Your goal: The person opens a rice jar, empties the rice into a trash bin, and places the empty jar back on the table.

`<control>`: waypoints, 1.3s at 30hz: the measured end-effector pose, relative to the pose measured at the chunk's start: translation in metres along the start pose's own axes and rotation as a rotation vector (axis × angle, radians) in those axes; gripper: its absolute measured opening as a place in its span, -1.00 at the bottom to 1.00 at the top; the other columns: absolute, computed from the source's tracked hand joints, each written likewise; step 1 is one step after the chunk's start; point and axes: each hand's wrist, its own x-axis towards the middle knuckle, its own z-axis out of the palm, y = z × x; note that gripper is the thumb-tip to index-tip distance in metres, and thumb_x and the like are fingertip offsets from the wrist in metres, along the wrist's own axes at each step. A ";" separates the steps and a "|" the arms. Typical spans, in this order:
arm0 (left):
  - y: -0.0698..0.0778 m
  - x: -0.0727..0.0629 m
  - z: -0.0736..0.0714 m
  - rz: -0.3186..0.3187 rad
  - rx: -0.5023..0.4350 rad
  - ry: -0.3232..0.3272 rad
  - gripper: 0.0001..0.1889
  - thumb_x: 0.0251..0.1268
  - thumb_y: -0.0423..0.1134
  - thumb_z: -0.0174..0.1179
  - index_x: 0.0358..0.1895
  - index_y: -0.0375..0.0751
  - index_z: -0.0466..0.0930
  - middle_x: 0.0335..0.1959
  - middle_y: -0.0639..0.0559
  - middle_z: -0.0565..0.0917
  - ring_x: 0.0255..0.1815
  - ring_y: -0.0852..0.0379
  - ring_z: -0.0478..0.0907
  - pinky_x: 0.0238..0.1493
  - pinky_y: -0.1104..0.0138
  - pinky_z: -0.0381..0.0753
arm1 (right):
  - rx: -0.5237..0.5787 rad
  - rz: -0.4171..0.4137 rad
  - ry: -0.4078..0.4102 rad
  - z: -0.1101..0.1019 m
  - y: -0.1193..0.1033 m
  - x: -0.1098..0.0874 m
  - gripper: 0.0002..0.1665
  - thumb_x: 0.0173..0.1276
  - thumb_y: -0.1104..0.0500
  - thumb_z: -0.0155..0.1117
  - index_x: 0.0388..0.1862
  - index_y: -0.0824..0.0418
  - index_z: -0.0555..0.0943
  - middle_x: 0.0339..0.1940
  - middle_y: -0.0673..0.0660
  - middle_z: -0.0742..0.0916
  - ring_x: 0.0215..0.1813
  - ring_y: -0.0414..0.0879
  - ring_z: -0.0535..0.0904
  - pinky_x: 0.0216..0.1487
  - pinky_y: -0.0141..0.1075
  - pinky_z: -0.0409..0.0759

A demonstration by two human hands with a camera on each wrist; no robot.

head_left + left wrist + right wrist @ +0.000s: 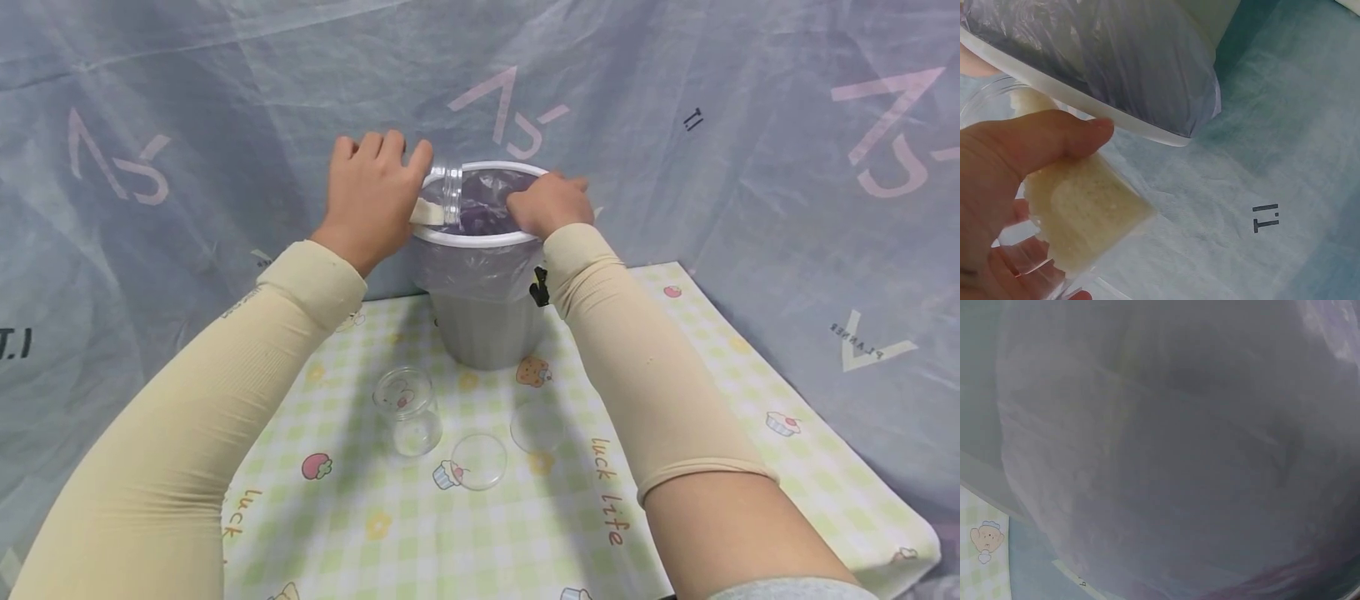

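In the head view my left hand (375, 187) grips a clear plastic jar (452, 196) tipped on its side, its mouth over the bin's rim. A pale, grainy mass (1088, 209) lies inside the jar in the left wrist view, with my thumb across the jar wall. The grey trash bin (487, 325) stands upright, lined with a translucent bag (480, 271) under a white rim ring. My right hand (553, 204) holds the right side of the bin's rim; its fingers are partly hidden. Bag film over the bin (1147, 456) fills most of the right wrist view.
Another clear jar (408, 417) stands on the checked tablecloth (420, 542) in front of the bin. Two clear round discs, like lids, lie to its right: a near disc (480, 483) and a farther disc (537, 427). A bluish sheet (262, 108) hangs close behind the bin.
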 end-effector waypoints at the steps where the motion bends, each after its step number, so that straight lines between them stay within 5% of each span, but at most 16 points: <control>1: 0.000 0.000 0.000 0.002 0.002 0.001 -0.55 0.14 -0.44 0.19 0.15 -0.21 0.43 -0.11 -0.24 0.53 -0.15 -0.24 0.44 -0.05 -0.02 0.38 | -0.001 0.000 -0.001 0.000 0.000 0.000 0.01 0.43 -0.22 -0.18 0.68 0.35 0.03 0.47 0.38 0.36 0.22 0.14 0.34 -0.03 -0.04 0.62; 11: 0.000 -0.003 0.002 0.011 0.037 -0.004 -0.58 0.29 -0.46 0.01 0.22 -0.19 0.43 -0.07 -0.26 0.54 -0.07 -0.26 0.45 -0.01 -0.05 0.38 | 0.003 0.016 -0.013 0.004 -0.002 0.003 0.06 0.42 -0.22 -0.19 0.71 0.33 -0.13 0.45 0.42 0.33 0.16 0.13 0.41 -0.03 -0.04 0.63; 39: 0.006 0.001 0.004 0.039 0.093 0.012 -0.65 0.38 -0.47 0.04 0.19 -0.18 0.43 -0.06 -0.23 0.52 0.02 -0.23 0.45 -0.02 -0.01 0.37 | 0.004 0.020 0.005 0.003 0.000 0.003 0.01 0.41 -0.24 -0.17 0.67 0.33 0.07 0.36 0.37 0.41 0.18 0.12 0.37 -0.08 -0.05 0.62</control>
